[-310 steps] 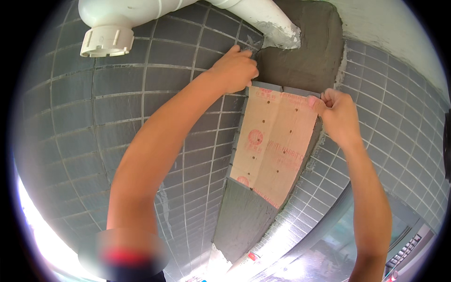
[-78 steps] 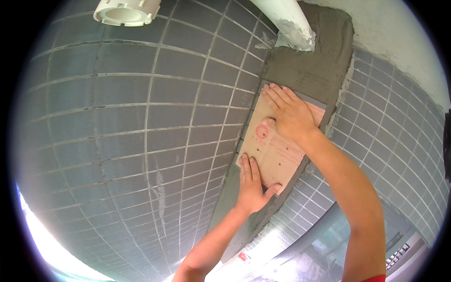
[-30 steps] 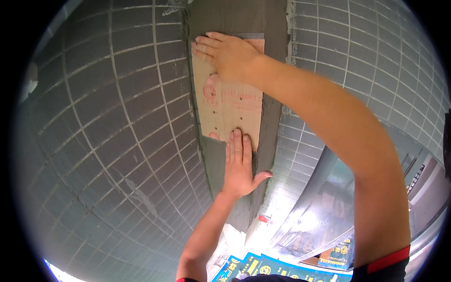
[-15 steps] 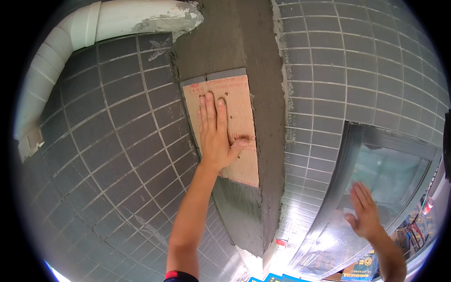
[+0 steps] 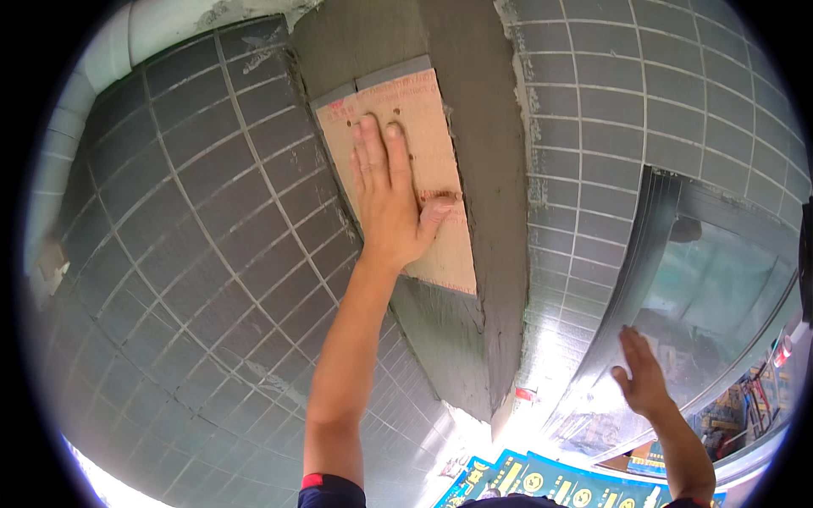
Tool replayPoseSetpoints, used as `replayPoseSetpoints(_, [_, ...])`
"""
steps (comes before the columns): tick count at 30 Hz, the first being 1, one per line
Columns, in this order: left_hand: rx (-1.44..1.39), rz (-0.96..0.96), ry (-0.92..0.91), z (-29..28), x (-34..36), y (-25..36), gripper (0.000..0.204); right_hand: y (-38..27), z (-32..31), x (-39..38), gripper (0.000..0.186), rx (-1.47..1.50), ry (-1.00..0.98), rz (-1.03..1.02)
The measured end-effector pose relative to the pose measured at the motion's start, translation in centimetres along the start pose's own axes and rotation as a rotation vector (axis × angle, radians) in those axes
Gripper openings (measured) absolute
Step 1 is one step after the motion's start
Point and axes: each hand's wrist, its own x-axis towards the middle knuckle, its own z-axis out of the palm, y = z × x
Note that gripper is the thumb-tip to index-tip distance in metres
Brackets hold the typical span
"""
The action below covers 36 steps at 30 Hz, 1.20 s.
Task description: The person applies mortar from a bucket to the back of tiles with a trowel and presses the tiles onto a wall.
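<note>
My left hand (image 5: 391, 212) lies flat on a brown paper-faced sheet (image 5: 447, 258), with fingers stretched upward and thumb out to the right. Strips of dark grey tile (image 5: 396, 74) show past the sheet's top edge. The sheet sits against wet-looking grey mortar (image 5: 484, 161) that covers a column in the corner. Off to the right, my right hand (image 5: 645, 381) is raised in front of the window, fingers extended and holding nothing visible.
Dark grey tiled wall (image 5: 203, 203) stands on the left, lighter grey tiles (image 5: 593, 110) on the right. A white pipe (image 5: 106, 46) bends across the upper left. A dark-framed window (image 5: 720, 279) is at right. Blue-and-yellow printed packaging (image 5: 542, 483) lies below.
The whole view has shifted, so the column, sheet and pipe appear higher. My left hand stays flat on the paper. My right hand now appears lower against the window.
</note>
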Motion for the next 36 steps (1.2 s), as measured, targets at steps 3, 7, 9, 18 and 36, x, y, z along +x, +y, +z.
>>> replayPoseSetpoints(3, [-0.05,-0.066,0.03,1.3,-2.3,2.9,0.098,-2.3,1.5,-0.2,0.067,0.027,-0.114,-0.094])
replayPoseSetpoints(7, [-0.097,-0.097,0.098,2.2,-2.6,4.3,0.098,-1.4,3.3,-6.7,0.067,0.103,-0.19,0.089])
replayPoseSetpoints(9, [-0.089,-0.086,0.095,2.1,-2.0,4.9,0.111,0.0,4.5,-10.7,0.068,0.1,-0.213,0.238])
replayPoseSetpoints(18, [-0.26,0.023,0.013,2.5,-2.3,6.9,0.128,-1.2,7.9,-10.9,0.068,0.229,-0.287,0.343])
replayPoseSetpoints(36, [-0.127,-0.172,0.064,0.7,2.7,4.4,0.128,3.2,15.8,-29.6,0.071,0.221,-0.767,0.871])
